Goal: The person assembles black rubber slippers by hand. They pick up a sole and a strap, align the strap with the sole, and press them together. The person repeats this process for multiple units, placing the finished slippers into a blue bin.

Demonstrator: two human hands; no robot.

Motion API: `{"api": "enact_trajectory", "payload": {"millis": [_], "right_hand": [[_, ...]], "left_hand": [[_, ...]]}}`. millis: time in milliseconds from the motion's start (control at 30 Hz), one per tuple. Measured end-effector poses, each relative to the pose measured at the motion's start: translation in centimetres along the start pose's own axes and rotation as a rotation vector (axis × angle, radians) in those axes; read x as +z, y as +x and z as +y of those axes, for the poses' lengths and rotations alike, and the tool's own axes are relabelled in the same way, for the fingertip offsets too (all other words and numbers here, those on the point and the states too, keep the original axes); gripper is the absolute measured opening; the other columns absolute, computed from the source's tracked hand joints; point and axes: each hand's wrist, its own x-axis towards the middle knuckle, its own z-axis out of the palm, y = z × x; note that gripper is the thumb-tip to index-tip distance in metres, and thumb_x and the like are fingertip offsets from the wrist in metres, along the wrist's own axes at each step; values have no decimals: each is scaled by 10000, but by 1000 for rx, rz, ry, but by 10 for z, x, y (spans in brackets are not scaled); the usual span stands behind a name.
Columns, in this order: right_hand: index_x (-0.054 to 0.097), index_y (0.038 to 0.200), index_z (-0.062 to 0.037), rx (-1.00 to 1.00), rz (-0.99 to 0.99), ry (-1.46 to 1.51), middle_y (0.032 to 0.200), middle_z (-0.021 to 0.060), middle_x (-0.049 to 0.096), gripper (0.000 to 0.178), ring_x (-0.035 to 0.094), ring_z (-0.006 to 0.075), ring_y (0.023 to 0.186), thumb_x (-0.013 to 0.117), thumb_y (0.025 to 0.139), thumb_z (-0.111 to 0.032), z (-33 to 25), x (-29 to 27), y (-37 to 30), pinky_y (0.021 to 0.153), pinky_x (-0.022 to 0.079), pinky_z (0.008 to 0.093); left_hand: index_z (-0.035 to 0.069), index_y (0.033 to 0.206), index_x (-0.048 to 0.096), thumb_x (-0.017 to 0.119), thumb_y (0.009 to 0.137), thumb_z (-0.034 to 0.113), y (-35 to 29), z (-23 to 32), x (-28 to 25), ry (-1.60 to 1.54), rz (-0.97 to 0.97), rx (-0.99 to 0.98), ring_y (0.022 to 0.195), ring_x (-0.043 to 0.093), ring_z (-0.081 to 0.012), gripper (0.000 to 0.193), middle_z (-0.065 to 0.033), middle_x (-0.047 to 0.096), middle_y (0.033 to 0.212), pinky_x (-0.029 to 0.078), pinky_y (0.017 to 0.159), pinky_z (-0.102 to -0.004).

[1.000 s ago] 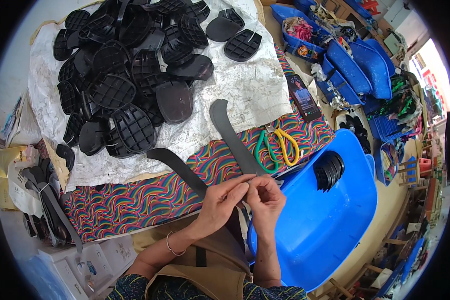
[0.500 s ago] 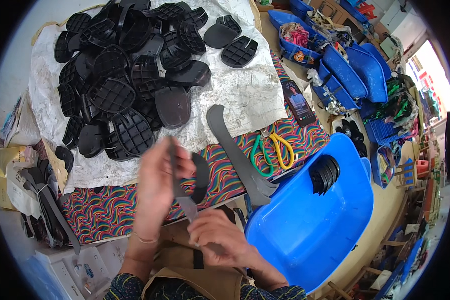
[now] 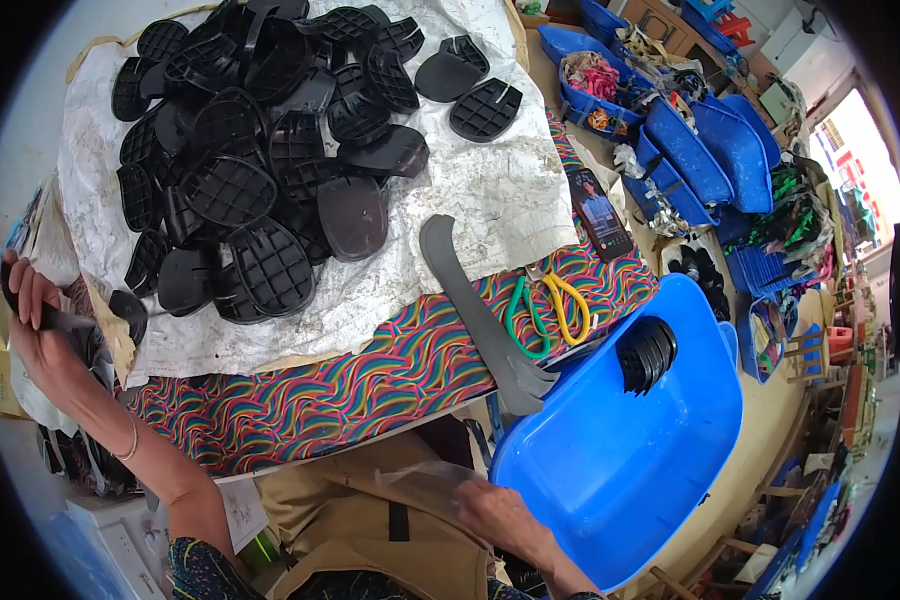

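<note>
My left hand reaches out over the far left, its fingers closed round a dark strip, partly hidden and blurred. Under that arm is a bundle of dark grey strips. Down by my lap, my right hand is closed on a piece of thin clear plastic film that trails to the left. A pile of black heel-shaped pieces with gridded undersides covers the white sheet. A long grey strip with a forked end lies across the table's front edge.
Green- and yellow-handled scissors and a phone lie on the patterned cloth. At the right stands a blue tub with a stack of black pieces. Filled blue bins line the floor behind.
My left hand has swung from the middle to the far left, carrying the dark strip. My right hand has moved lower and right, and the film now hangs apart from the strip.
</note>
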Motion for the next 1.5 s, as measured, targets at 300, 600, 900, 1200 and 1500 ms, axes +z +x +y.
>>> {"api": "enact_trajectory", "payload": {"millis": [300, 600, 900, 1200, 1500], "right_hand": [[552, 1290, 55, -151, -126, 1219, 1208, 180, 641, 518, 647, 256, 1070, 466, 1043, -392, -86, -37, 88, 919, 523, 363], [420, 1413, 72, -282, -526, 1617, 1196, 256, 635, 586, 658, 347, 1067, 482, 1021, -358, -112, -35, 158, 857, 565, 425], [572, 1250, 86, -183, -266, 1309, 1071, 230, 685, 403, 698, 305, 934, 545, 979, -211, -113, -24, 149, 811, 584, 393], [694, 1014, 41, 15, 61, 557, 827, 78, 703, 172, 654, 136, 750, 619, 944, -98, -68, -25, 95, 710, 515, 273], [572, 1272, 60, -178, 121, 698, 1091, 163, 685, 357, 685, 220, 932, 549, 985, -152, -52, -5, 81, 816, 547, 324]], "left_hand": [[48, 1121, 678, 651, 849, 81, -97, -152, 194, 785, -883, -239, 827, 640, -170, 276, -70, 700, 1015, 500, 678, -313], [108, 849, 668, 629, 964, 273, -274, -248, 223, 253, -1050, -232, 580, 617, -239, 205, -101, 662, 730, 460, 500, -350], [-17, 709, 566, 661, 696, 134, -259, -238, 209, 664, -1359, -97, 534, 607, -295, 179, -128, 553, 567, 421, 476, -409], [-18, 778, 593, 653, 717, 183, -288, -256, 215, 653, -1220, 140, 627, 640, -268, 218, -91, 609, 681, 483, 557, -385], [23, 704, 472, 553, 942, 176, -231, -228, 239, 341, -770, -252, 650, 636, -295, 294, -101, 575, 690, 442, 574, -446]]}}
